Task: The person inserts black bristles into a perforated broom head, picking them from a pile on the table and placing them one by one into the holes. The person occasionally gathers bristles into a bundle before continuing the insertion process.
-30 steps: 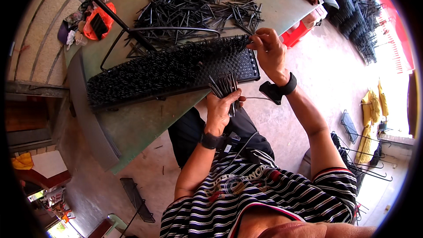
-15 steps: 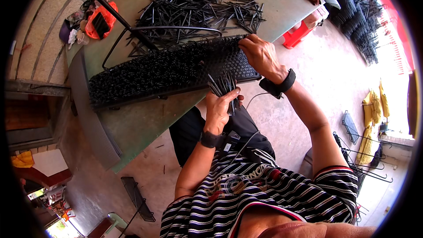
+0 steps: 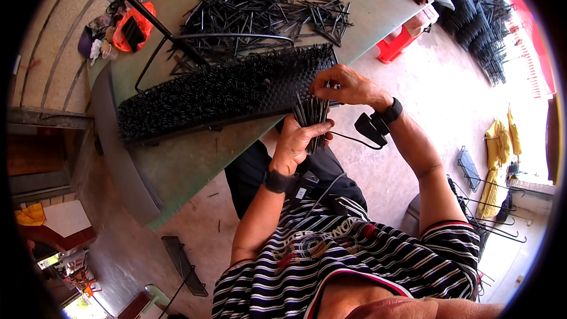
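Observation:
My left hand is closed around a bundle of thin black sticks, held upright at the near edge of the green table. A long black panel, bristling with rows of the same sticks, lies across the table just beyond. My right hand rests at the panel's right end, directly above the bundle, with its fingertips pinched at the tops of the sticks. Whether it holds a single stick I cannot tell. Both wrists wear black bands.
A big loose heap of black sticks covers the far tabletop, crossed by a black wire frame. A red stool stands on the concrete floor to the right. Stacked black wire racks sit at the far right, an orange bag far left.
My right hand has come from the panel's far right corner down and left to the top of the bundle. My left hand has stayed put.

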A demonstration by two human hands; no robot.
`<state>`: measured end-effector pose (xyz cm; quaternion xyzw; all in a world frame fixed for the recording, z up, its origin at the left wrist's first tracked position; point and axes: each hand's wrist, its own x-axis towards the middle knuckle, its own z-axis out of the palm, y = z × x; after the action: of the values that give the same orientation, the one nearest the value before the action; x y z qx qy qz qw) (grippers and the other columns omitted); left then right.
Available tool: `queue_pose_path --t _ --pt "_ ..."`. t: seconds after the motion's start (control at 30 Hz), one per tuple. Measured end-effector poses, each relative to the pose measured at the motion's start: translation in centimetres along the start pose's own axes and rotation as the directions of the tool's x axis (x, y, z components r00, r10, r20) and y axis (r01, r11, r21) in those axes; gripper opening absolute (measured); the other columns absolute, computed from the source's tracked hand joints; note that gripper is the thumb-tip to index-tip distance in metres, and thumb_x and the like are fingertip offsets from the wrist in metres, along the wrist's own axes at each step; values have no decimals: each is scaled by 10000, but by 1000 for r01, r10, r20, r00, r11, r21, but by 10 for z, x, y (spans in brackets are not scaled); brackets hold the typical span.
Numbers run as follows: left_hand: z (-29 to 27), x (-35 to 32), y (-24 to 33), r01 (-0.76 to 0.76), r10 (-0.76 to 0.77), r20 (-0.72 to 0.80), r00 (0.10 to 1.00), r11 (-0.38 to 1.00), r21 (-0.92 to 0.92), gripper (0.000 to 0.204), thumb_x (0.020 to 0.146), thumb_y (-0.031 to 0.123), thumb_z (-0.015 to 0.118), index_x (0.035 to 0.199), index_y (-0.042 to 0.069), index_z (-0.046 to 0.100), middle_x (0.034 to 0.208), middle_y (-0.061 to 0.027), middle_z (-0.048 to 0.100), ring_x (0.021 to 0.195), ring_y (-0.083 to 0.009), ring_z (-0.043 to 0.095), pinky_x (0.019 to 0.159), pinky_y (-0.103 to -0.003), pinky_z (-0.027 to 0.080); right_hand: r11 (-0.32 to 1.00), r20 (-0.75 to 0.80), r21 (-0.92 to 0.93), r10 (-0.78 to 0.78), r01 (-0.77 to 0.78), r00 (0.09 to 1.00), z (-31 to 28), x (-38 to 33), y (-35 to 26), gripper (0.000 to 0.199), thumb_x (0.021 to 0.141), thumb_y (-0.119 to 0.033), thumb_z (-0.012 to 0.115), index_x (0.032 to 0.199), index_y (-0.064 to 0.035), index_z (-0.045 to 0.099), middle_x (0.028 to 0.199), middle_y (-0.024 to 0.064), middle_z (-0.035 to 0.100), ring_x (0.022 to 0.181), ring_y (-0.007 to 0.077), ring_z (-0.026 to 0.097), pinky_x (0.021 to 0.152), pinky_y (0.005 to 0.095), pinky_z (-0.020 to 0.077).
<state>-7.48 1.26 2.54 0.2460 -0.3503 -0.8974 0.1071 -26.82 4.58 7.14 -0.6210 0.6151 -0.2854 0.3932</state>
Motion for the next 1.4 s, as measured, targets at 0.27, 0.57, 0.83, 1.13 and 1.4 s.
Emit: queue_pose_path --t 0.27,0.57,0.83,1.13,1.4 --pt "4 1 -10 -38 14 -189 982 992 -122 234 768 24 692 982 27 598 724 -46 624 541 -146 596 461 -268 468 989 -484 -117 26 -94 874 11 -11 -16 142 802 -108 629 825 30 602 593 114 559 515 148 499 499 302 401" --pt "1 6 -16 -128 107 -197 974 987 -94 152 813 30 633 961 19 595 749 -63 623 581 -179 615 519 -294 515 939 -336 181 337 -291 879 42 -25 -10 157 820 -141 657 793 13 660 626 60 629 488 73 541 417 228 400" --pt "-4 5 -15 -73 17 -200 980 958 -279 322 794 52 668 1105 56 581 829 -102 645 605 -201 624 520 -332 534 714 -451 700 444 -2 774 36 -27 -5 200 893 -170 582 921 25 619 719 70 653 539 91 599 461 208 485" --pt "-4 6 -10 -54 -17 -204 979 939 -339 250 806 50 636 1050 13 598 810 -118 638 623 -208 621 532 -328 524 987 -855 51 -36 152 518 18 5 5 123 874 -38 550 989 2 536 741 79 658 675 126 670 556 219 508" --pt "-3 3 -11 -123 43 -298 954 960 -253 213 796 10 624 1008 19 604 822 -115 645 641 -223 634 540 -339 530 939 -716 -333 -311 85 625 17 13 15 119 843 -12 573 962 -10 566 737 130 633 648 203 662 536 282 493"
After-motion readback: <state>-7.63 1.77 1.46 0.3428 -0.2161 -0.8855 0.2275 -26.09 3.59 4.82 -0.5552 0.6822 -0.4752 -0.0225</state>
